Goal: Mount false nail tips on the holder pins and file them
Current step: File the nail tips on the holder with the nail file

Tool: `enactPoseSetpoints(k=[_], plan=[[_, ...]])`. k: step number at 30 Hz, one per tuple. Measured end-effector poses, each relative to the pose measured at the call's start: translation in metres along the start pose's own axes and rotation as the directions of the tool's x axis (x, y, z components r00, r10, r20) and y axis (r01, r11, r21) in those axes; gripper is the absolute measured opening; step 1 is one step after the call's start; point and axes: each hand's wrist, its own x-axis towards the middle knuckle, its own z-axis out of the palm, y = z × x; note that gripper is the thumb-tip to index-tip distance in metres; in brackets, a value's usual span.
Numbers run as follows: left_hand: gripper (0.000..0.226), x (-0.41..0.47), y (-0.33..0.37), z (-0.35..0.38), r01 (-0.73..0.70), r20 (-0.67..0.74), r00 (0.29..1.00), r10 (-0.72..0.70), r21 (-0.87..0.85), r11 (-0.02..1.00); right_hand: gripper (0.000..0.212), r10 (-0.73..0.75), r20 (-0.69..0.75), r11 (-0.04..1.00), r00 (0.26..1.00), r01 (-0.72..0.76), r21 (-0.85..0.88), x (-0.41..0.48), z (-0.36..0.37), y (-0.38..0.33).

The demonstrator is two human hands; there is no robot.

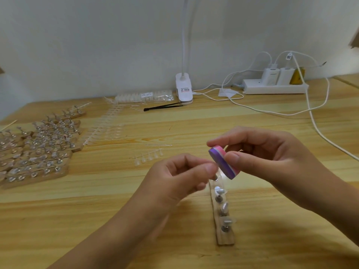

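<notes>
Working at a pale wooden table [174,121], a person appears to be at the filing step of the job. Batches of filled holders [38,152] are stacked at the left edge of the frame, and a clip lamp [183,88] and power strip [274,88] sit along the wall at top. The right hand [272,152], right of centre, pinches a pink-and-purple file block [223,164] between thumb and forefinger. The left hand [174,179], at centre, has its fingers curled and thumb and forefinger pressed together on what looks like a clear nail tip [219,172], seated on the farthest pin [215,178] of a wooden holder strip [225,237]. The strip lies flat at lower centre-right, running toward the bottom edge. The block's lower end meets the tip. Three nearer pins carry tips that look unfiled, though blur makes this uncertain. Loose tips [147,157] wait on their sprue just left of the hands. The next move likely calls for short, light strokes while the left hand steadies the tip, then a shift to the neighbouring pin.
</notes>
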Motion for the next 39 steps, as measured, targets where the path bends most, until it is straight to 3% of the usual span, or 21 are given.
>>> enactPoseSetpoints(k=[6,10,14,19,23,28,32,39], plan=[[0.025,-0.002,0.004,-0.002,-0.035,0.035,0.999,0.029,0.171,0.985,0.027,0.007,0.025,0.999,1.000,-0.006,-0.042,0.001,0.001,0.002],[0.026,0.001,0.007,-0.009,-0.032,-0.003,0.999,0.032,0.141,0.990,0.026,0.006,0.031,0.998,1.000,-0.004,-0.063,0.002,-0.002,0.003],[0.027,-0.002,0.005,-0.003,-0.027,0.108,0.994,0.002,0.237,0.971,0.026,0.011,0.062,1.000,0.998,-0.011,-0.007,0.002,0.003,0.005],[0.023,0.002,0.012,-0.015,-0.030,0.043,0.999,0.022,0.201,0.979,0.024,0.022,0.052,1.000,0.998,-0.021,-0.020,0.003,0.000,0.004],[0.029,-0.002,0.007,-0.003,-0.008,0.165,0.986,-0.037,0.263,0.965,0.027,0.017,0.084,1.000,0.996,-0.017,-0.002,0.002,0.007,0.006],[0.020,0.002,0.011,-0.011,-0.018,0.085,0.996,0.002,0.185,0.983,0.028,0.001,0.031,1.000,1.000,-0.001,-0.017,0.002,0.004,0.002],[0.023,0.000,0.003,-0.001,-0.001,0.115,0.993,-0.022,0.196,0.981,0.025,-0.012,-0.011,1.000,1.000,0.012,0.015,0.003,0.010,0.005],[0.023,0.003,0.002,-0.003,0.043,0.036,0.998,-0.042,-0.029,0.999,0.025,-0.005,-0.094,0.998,0.996,0.010,0.057,0.000,0.007,0.003]])
